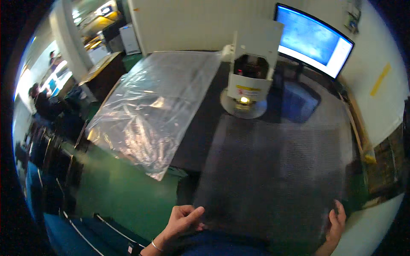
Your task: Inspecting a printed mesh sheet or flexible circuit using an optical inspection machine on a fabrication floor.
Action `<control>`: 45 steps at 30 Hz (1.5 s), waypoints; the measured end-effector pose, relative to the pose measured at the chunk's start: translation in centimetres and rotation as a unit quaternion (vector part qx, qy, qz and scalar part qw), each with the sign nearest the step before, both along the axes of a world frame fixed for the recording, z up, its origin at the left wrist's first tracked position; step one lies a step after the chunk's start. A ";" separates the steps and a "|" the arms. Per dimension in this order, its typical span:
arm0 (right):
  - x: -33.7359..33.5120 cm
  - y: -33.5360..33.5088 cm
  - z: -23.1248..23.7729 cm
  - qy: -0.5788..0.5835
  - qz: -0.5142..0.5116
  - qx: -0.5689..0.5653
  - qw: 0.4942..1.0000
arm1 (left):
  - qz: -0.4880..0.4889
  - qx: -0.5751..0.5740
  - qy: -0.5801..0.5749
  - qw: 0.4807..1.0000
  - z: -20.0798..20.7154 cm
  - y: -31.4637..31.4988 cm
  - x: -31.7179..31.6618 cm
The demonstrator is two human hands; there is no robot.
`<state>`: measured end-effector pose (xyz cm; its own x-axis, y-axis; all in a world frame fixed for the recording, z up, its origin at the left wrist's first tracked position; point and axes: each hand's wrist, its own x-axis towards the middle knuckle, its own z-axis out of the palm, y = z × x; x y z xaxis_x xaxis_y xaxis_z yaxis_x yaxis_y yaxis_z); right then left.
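A large, dark, see-through sheet (256,179) with a fine grid pattern stretches from in front of me toward a white inspection device (250,83). My left hand (184,219) pinches the sheet's near left edge, its thumb on top. At the near right edge, my right hand (335,224) holds the sheet with its fingers curled up around the border; part of that hand is hidden. The device has a lit lamp (244,100) low on its front, above a round pale base (256,112) close to the sheet's far end.
Clear plastic film (149,106) covers the left part of the black table (192,149) and hangs over its edge. A monitor (314,40) with a blue picture stands at the back right, near the wall. Green floor (124,192) and a seated person (45,102) are at the left.
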<state>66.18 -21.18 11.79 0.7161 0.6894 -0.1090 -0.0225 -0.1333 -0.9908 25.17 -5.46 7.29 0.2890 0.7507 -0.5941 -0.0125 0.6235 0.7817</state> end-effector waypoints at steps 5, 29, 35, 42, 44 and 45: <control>1.4 -0.7 -0.3 -0.054 0.007 -0.061 0.997 | -0.014 0.025 0.018 0.999 0.7 0.6 1.3; 0.9 4.2 -0.2 0.007 0.005 -0.019 1.000 | 0.047 0.070 0.041 0.996 0.4 3.6 2.9; 1.6 4.0 -0.9 0.006 0.006 -0.007 1.000 | 0.059 0.074 0.053 0.994 0.9 4.0 3.3; 1.5 4.3 -0.6 0.029 -0.001 -0.011 1.000 | 0.062 0.083 0.052 0.993 1.0 4.2 3.4; 1.7 4.3 -1.0 0.003 -0.010 -0.008 1.000 | 0.066 0.083 0.048 0.993 1.0 4.2 3.4; 1.7 4.3 -1.1 -0.010 -0.015 -0.007 1.000 | 0.069 0.084 0.043 0.993 0.8 4.2 3.4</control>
<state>67.93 -16.89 10.72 0.7384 0.6663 -0.1043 -0.0074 -0.1466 -0.9892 28.58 -1.22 8.07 0.1302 0.8707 -0.4744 -0.0171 0.4803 0.8769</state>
